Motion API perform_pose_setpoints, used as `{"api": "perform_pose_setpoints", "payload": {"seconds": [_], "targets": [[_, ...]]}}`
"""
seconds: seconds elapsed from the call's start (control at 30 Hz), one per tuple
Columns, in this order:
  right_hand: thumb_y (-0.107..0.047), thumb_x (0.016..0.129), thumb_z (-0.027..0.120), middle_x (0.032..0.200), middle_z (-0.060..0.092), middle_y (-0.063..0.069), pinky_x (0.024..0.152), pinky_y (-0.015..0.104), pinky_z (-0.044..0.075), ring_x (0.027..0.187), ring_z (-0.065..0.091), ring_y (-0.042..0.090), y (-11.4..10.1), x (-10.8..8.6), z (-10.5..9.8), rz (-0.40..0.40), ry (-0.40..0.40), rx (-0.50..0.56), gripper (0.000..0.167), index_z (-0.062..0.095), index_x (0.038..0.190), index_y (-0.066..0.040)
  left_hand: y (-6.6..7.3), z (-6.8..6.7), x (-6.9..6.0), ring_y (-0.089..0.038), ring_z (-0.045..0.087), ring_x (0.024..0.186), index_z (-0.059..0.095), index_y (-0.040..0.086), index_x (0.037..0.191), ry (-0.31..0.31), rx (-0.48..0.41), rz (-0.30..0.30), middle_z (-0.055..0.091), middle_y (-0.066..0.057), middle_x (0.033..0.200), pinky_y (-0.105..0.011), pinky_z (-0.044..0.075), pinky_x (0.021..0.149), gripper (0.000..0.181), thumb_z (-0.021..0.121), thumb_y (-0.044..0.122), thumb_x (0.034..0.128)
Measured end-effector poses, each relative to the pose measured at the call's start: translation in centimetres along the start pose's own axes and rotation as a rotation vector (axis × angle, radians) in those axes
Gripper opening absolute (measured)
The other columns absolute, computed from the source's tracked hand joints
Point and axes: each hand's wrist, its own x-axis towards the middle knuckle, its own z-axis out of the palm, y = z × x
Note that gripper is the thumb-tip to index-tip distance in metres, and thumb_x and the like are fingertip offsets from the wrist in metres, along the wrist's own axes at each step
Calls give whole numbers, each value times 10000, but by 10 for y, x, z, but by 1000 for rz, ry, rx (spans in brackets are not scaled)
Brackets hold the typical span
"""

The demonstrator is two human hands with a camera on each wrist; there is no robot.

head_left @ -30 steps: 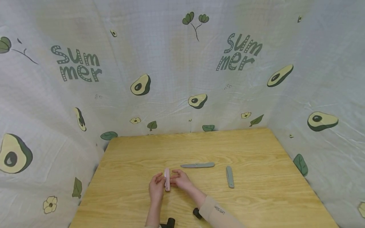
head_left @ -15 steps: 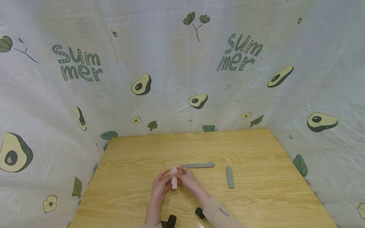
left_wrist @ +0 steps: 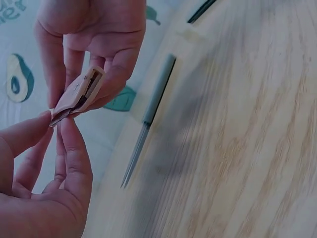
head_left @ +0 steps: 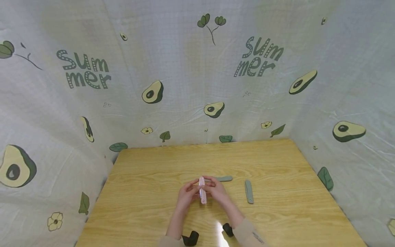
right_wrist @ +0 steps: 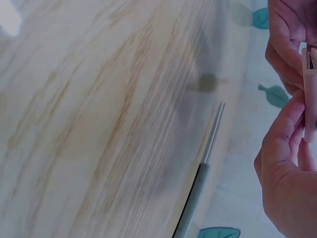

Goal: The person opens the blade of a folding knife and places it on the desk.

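Observation:
A pink folding knife [head_left: 202, 190] is held upright in the head view between both hands, its handle folded or nearly so. My left hand [head_left: 186, 195] pinches its left side, and my right hand [head_left: 218, 192] pinches its right side. In the left wrist view the left thumb and fingers [left_wrist: 74, 158] grip the lower end of the pink knife [left_wrist: 79, 94], where a strip of blade shows along the slot. The right wrist view shows only part of the pink knife [right_wrist: 310, 94], at the right edge between the hands.
Behind the hands lies an unfolded grey-green knife [head_left: 224, 178], partly hidden by the right hand. A folded grey-green knife [head_left: 249, 191] lies to the right on the wooden table [head_left: 293, 192]. A printed cloth [head_left: 185, 61] hangs around the table's back and sides.
Both hands have moved right and slightly away from the body with the pink knife. The right hand now covers part of the unfolded grey-green knife, which has stayed where it was.

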Motion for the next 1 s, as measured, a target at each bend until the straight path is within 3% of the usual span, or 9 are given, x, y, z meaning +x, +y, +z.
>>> {"api": "perform_pose_setpoints", "payload": {"seconds": [0.4,0.6,1.0], "targets": [[-113,942,646,974,629,95,760,369,598,788,654,162,0,-8,-24,1,9,21,522,450,1395,53,-3,19,6,-119,655,747,558,-109,1290,-54,-30,0,647,-27,804,-326,611,766,409,645,-2,906],[-112,936,656,938,616,73,738,360,594,771,649,161,-1,-8,-29,8,8,19,508,469,1382,43,-2,23,5,-117,645,736,566,-91,1293,-58,-17,3,618,-17,774,-313,613,746,418,665,11,899],[-67,940,633,971,636,100,730,376,593,791,647,180,-1,-10,-31,6,56,2,479,470,1374,54,-3,24,7,-157,661,766,561,-63,1312,-59,66,42,648,-54,837,-470,597,823,428,655,17,902]]}}
